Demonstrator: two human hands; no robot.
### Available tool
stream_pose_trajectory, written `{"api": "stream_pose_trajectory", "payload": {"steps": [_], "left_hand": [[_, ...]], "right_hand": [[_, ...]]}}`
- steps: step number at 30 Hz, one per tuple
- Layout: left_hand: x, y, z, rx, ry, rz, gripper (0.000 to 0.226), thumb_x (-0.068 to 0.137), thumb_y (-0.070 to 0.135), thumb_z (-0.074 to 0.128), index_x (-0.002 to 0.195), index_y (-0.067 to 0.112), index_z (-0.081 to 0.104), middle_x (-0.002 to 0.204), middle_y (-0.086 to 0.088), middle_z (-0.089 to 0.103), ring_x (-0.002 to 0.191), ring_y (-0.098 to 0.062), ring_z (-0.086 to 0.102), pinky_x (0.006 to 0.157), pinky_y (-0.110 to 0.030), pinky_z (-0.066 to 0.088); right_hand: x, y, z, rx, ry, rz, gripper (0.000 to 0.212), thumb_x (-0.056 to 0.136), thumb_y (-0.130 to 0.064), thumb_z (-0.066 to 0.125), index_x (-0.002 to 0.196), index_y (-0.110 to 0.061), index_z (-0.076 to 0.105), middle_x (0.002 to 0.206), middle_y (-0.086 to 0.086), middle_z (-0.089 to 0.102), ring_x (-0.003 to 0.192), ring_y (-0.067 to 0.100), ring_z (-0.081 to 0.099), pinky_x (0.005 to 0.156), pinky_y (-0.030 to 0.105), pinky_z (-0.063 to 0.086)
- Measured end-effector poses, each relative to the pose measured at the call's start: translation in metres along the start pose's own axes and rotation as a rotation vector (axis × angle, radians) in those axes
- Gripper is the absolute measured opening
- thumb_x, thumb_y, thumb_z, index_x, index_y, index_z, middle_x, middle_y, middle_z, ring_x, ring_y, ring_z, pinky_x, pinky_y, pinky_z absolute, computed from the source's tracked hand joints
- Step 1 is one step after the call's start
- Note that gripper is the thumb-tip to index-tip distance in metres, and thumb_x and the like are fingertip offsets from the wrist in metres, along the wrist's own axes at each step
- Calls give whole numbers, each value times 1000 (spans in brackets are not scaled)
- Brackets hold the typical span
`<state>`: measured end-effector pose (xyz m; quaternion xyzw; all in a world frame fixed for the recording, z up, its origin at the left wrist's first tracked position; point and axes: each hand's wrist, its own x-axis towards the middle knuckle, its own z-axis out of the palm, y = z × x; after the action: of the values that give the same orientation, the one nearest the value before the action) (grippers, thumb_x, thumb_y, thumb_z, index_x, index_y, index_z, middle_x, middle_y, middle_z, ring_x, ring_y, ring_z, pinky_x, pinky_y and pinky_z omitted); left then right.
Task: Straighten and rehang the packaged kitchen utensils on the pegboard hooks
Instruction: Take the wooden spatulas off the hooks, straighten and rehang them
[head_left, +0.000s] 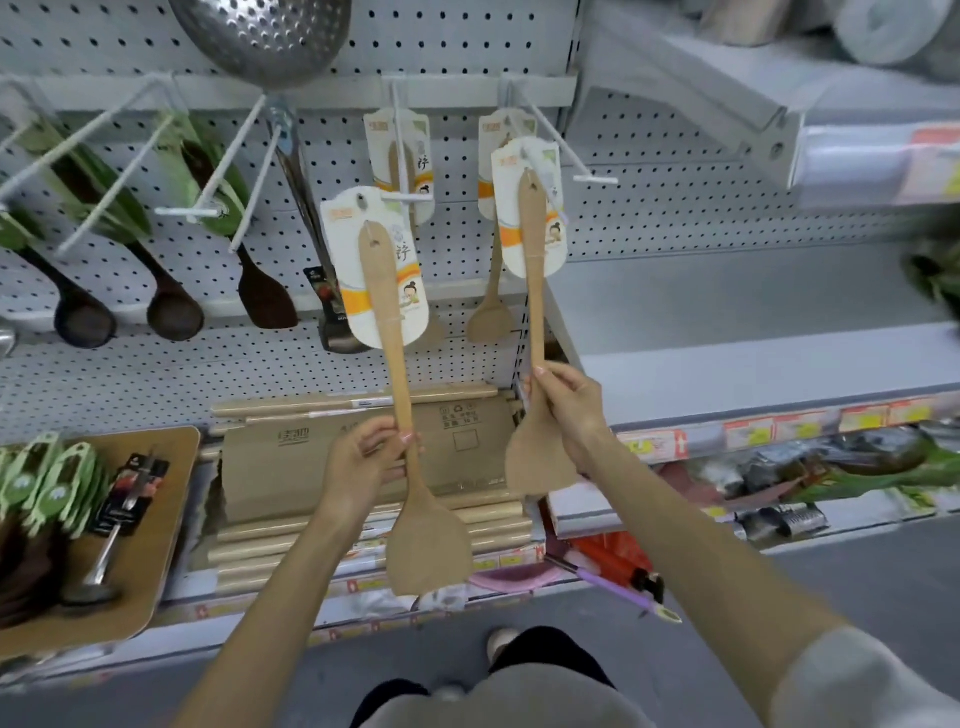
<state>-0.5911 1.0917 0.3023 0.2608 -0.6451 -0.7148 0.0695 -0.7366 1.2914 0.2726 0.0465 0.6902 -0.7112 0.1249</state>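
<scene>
Holding one carded spatula in each closed grip: left hand (363, 457) on left spatula (400, 395), right hand (571, 410) on right spatula (535, 322), both mid-frame before the pegboard (467, 47). Dark ladles (171, 312) crowd upper left; card print unreadable.

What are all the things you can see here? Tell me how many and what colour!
Held wooden spatulas: two, tan with white cards, one in each hand, left, right.
Hung wooden spatulas: two, tan, on the middle hooks behind.
Dark ladles and turner: about three, brown with green cards, hooks at left.
Metal strainer: one, silver, top of pegboard.
Pegboard: one, white, back wall.
Cardboard box: one, brown, shelf below.
Green-carded utensils: a pile, count unclear, tray at lower left.
Left hand: one, gripping a spatula handle.
Right hand: one, gripping the other handle.
</scene>
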Motion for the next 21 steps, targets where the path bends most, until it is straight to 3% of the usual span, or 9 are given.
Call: {"api": "stream_pose_trajectory", "payload": {"steps": [2, 5, 9, 11, 13, 16, 21], "left_hand": [[0, -2, 1, -10, 32, 2, 10, 89, 0, 58, 95, 4, 65, 96, -15, 70, 86, -29, 70, 79, -41, 58], [-2, -3, 4, -28, 59, 13, 17, 89, -2, 57, 105, -4, 62, 99, -20, 68, 82, -27, 69, 73, -34, 59], [-4, -3, 3, -11, 74, 31, 18, 89, -3, 56, 106, -6, 61, 95, -18, 68, 71, -16, 70, 68, -29, 60], [-6, -3, 2, -30, 85, 33, 15, 89, -4, 56, 103, -5, 62, 87, -11, 70, 71, -16, 70, 67, -29, 59], [-10, -3, 2, -46, 103, 33, 12, 88, -4, 57, 97, 0, 64, 80, -4, 72, 69, -15, 69, 66, -28, 58], [-15, -5, 0, -36, 120, 45, 12, 88, -4, 56, 96, 0, 65, 85, -11, 69, 68, -15, 69, 65, -27, 59], [-20, -10, -4, -41, 141, 43, 13, 89, -6, 54, 98, -3, 63, 87, -14, 68, 64, -12, 70, 62, -26, 58]], "right_hand": [[20, -8, 7, -15, -26, 14, 11, 90, -17, 64, 88, -14, 74, 78, 4, 71, 77, 18, 65, 82, 39, 55], [41, -14, 15, 65, -65, 77, 9, 92, -12, 61, 89, -11, 70, 75, 4, 68, 69, 16, 62, 65, 25, 55], [59, -8, 17, 4, -116, 101, 10, 91, -16, 63, 85, -18, 70, 89, 7, 70, 92, 23, 65, 91, 38, 54], [67, -4, 18, -90, -123, 85, 11, 91, -19, 64, 82, -23, 70, 93, 5, 69, 99, 25, 64, 96, 40, 51], [73, -1, 19, -190, -156, 69, 8, 91, -26, 63, 89, -22, 70, 99, 4, 68, 105, 26, 63, 98, 41, 50], [78, -3, 20, -333, -213, 68, 32, 94, -35, 57, 117, -14, 63, 116, 7, 63, 112, 23, 58, 95, 32, 47], [70, 0, 15, -408, -238, 130, 49, 97, -46, 46, 132, -13, 52, 127, 6, 58, 119, 22, 53, 93, 30, 37]]}}
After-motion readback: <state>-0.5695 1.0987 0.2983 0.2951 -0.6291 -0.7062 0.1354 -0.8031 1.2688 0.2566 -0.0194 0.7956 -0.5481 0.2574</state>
